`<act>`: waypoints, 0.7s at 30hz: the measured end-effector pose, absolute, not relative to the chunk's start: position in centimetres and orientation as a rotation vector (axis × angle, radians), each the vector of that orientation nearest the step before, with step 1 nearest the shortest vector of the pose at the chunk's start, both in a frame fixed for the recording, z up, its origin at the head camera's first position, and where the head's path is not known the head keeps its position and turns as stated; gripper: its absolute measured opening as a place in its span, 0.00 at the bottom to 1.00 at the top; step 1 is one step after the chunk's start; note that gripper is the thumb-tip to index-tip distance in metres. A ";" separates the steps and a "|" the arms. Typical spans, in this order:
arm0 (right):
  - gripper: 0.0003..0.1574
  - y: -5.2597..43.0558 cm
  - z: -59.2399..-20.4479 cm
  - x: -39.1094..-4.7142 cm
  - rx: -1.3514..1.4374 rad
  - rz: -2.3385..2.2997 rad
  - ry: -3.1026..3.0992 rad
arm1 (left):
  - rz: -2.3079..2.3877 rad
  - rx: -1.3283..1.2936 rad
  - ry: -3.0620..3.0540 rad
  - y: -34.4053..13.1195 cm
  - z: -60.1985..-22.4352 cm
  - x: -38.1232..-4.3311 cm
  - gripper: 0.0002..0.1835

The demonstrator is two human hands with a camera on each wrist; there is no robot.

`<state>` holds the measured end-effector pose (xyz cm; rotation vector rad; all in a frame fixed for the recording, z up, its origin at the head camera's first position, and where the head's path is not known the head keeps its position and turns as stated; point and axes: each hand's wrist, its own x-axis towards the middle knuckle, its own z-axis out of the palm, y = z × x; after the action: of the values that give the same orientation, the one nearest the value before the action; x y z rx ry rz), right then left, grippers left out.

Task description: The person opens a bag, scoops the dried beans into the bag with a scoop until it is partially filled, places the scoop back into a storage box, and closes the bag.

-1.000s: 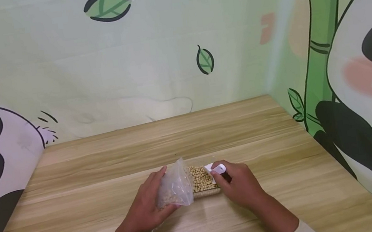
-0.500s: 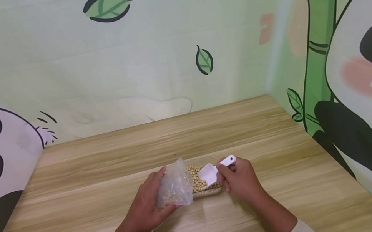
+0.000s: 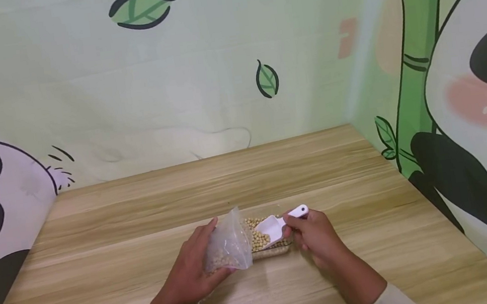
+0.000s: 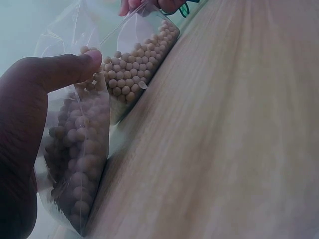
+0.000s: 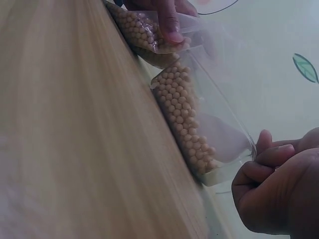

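Observation:
My left hand [image 3: 190, 271] holds a clear plastic bag [image 3: 230, 247] partly filled with soybeans, its thumb across the near side. The bag's open mouth tilts toward a clear rectangular box [image 3: 270, 253] and overlaps its left end. Soybeans [image 3: 259, 241] lie inside the box. With thumb and fingers, my right hand [image 3: 320, 236] pinches the handle of a small white scoop [image 3: 272, 228] at the box's right end. The scoop's blade leans down to the left over the beans. Through the box wall in the right wrist view, the scoop [image 5: 219, 137] shows as a pale shape.
Bag and box stand on a wood-grain table [image 3: 176, 201]. A pale green wall sheet [image 3: 214, 64] rises along the back edge. Printed panda figures [image 3: 484, 107] flank the table on both sides.
The scoop has come up from deeper in the beans and shifted right, its handle now higher; lately it slid slightly left. My left hand and the bag have stayed put.

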<state>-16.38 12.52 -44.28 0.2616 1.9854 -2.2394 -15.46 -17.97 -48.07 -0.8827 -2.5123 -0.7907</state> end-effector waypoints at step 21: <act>0.17 12.9 -44.8 -16.8 0.329 -2.430 1.610 | -0.799 -0.882 -2.507 -17.9 -48.0 -15.5 0.58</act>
<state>-16.84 12.92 -44.84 0.3290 1.6098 -2.4302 -15.49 -17.93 -48.03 -0.8816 -2.5074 -0.7994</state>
